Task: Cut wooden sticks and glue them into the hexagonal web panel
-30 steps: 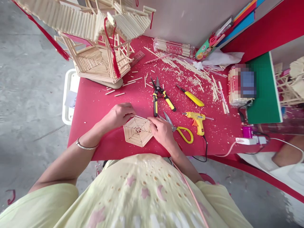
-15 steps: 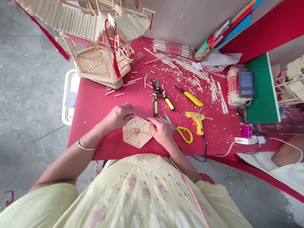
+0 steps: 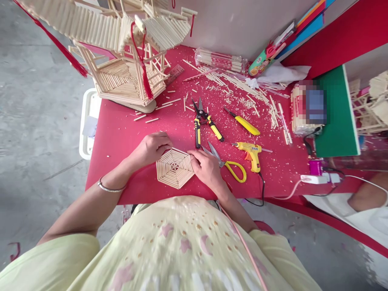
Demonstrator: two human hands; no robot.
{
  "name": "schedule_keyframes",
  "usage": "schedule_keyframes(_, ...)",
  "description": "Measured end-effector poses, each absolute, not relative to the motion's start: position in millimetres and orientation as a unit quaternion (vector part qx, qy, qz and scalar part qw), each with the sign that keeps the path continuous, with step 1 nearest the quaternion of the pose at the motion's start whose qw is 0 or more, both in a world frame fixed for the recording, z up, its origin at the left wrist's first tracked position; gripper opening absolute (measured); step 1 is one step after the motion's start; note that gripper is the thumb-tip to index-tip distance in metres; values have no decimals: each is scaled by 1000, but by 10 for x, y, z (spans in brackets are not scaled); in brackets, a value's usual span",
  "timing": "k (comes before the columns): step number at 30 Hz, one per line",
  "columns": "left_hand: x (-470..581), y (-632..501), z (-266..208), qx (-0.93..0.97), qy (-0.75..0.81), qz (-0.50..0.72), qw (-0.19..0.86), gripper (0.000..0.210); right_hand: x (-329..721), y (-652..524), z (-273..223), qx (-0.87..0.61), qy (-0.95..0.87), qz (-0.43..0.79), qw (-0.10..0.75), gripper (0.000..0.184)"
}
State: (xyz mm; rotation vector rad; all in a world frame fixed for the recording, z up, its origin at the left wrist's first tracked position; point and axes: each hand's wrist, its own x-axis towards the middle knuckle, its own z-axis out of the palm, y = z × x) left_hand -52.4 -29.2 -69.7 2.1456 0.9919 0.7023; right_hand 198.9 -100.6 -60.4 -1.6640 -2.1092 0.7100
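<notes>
Grip: L hand (image 3: 154, 146) curled, fingertips nearly closed at far-L edge of hex stick panel (image 3: 176, 173); R hand (image 3: 206, 166) half-curled at its R side; can't tell if either pinches. Panel's on table (image 3: 138, 190) nr front edge, prob. hand-steadied both sides. Scissors (image 3: 222, 164), glue gun (image 3: 252, 149) to R, prob. for easy reach.

On the table (image 3: 121, 131), a stick panel (image 3: 175, 168) lies near the front edge, between the left hand (image 3: 151, 148) and the right hand (image 3: 207, 165). Behind it, slightly right, are shears (image 3: 200, 114). Right of that hand are scissors (image 3: 224, 163), then a glue gun (image 3: 253, 152). A knife (image 3: 246, 125) lies behind it. The model pavilion (image 3: 118, 79) stands at back left, loose sticks (image 3: 239, 83) at back right.
</notes>
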Motion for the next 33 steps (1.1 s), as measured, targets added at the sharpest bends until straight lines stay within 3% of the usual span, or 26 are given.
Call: schedule_keyframes(33, -492, -333, -731, 832, 364, 274, 315, 23, 1988, -1081, -679, -581, -756, 228, 197, 31)
